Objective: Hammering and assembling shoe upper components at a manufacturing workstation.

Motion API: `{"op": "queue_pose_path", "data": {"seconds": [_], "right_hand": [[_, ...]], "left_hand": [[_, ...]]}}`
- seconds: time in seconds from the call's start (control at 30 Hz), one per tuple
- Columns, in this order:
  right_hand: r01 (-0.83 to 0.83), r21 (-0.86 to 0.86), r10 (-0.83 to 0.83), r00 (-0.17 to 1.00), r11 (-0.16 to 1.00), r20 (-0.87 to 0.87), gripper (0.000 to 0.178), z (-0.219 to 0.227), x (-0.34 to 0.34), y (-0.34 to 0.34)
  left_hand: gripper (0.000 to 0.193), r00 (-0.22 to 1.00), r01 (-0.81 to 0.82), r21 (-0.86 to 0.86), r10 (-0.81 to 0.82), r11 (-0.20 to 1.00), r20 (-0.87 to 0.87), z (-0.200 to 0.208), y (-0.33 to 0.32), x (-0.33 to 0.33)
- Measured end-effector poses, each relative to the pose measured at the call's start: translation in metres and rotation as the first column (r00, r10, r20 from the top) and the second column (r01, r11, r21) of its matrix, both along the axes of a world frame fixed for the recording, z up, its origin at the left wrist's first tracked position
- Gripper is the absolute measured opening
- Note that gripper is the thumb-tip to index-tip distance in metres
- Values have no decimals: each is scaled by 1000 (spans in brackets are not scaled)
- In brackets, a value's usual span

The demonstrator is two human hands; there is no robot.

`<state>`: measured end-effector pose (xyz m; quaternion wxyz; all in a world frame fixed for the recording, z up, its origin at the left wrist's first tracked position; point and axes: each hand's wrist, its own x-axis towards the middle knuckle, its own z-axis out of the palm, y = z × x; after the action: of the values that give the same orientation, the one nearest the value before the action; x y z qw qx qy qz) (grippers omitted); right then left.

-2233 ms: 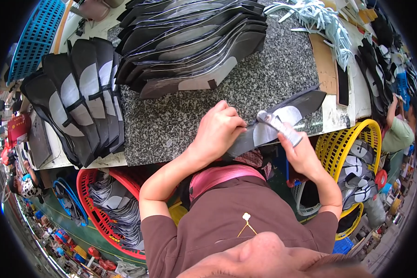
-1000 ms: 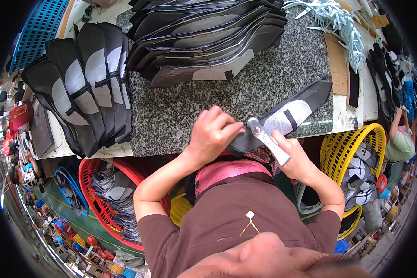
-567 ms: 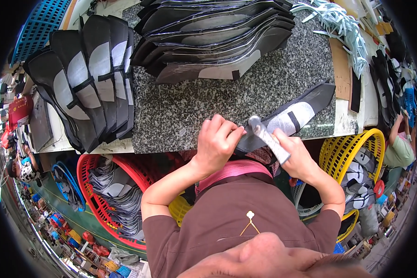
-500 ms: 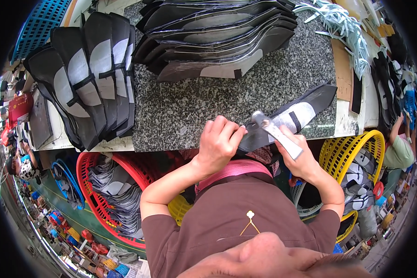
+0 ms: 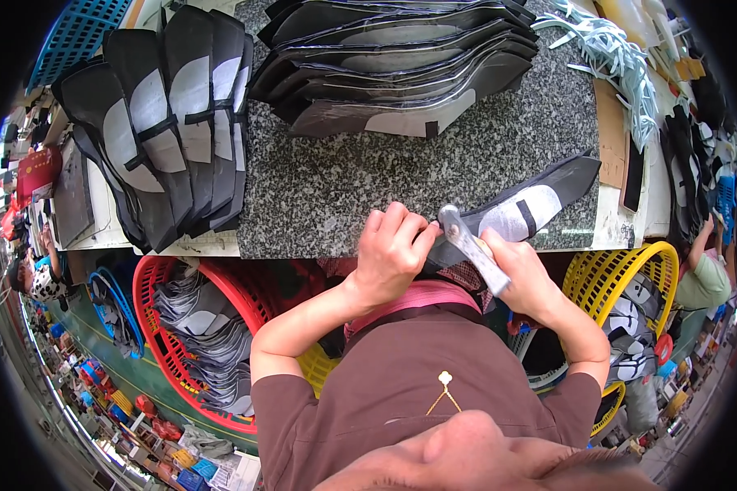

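A dark, curved piece of sheet material (image 5: 577, 180) with a pale patch and a short black strip lies slantwise on the speckled stone slab, its near end at the slab's front edge. My left hand (image 5: 391, 252) is closed, thumb and fingertips pinching at that near left end; the exact grip is partly hidden. In my right hand (image 5: 522, 274) is a hammer (image 5: 477, 255), fingers wrapped round its flat, light handle. The metal head is over the near end of the piece, close to my left fingertips. Whether it touches the piece I cannot tell.
A stack of similar dark pieces (image 5: 385, 123) lies at the slab's far side; more fan out (image 5: 176, 106) on the left. Light-blue strips (image 5: 626, 69) heap at the far right. A red basket (image 5: 146, 319) and a yellow basket (image 5: 577, 286), both filled, stand below the table edge.
The hammer has shifted left and tilted, its head coming closer to my left fingertips. My right hand has moved slightly left with it. The left hand keeps its pinch.
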<state>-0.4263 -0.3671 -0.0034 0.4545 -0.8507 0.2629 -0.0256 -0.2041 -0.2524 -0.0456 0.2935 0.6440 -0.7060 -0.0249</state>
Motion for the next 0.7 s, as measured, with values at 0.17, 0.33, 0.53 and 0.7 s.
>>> {"op": "queue_pose_path", "data": {"seconds": [0.17,0.33,0.53,0.7], "right_hand": [[95,39,-95,995,995,-2,16,13,8,-8],[26,64,-19,995,998,-102,12,1,6,-3],[22,84,-29,996,996,80,16,16,8,1],[46,-17,-46,999,999,9,11,2,23,-16]], "left_hand": [[17,998,-1,-58,5,998,69,-6,4,-4],[25,992,119,-157,-112,980,56,-5,12,-10],[40,986,155,-147,-144,977,86,-24,22,-39],[37,976,145,-199,-107,969,188,-30,16,-39]]}}
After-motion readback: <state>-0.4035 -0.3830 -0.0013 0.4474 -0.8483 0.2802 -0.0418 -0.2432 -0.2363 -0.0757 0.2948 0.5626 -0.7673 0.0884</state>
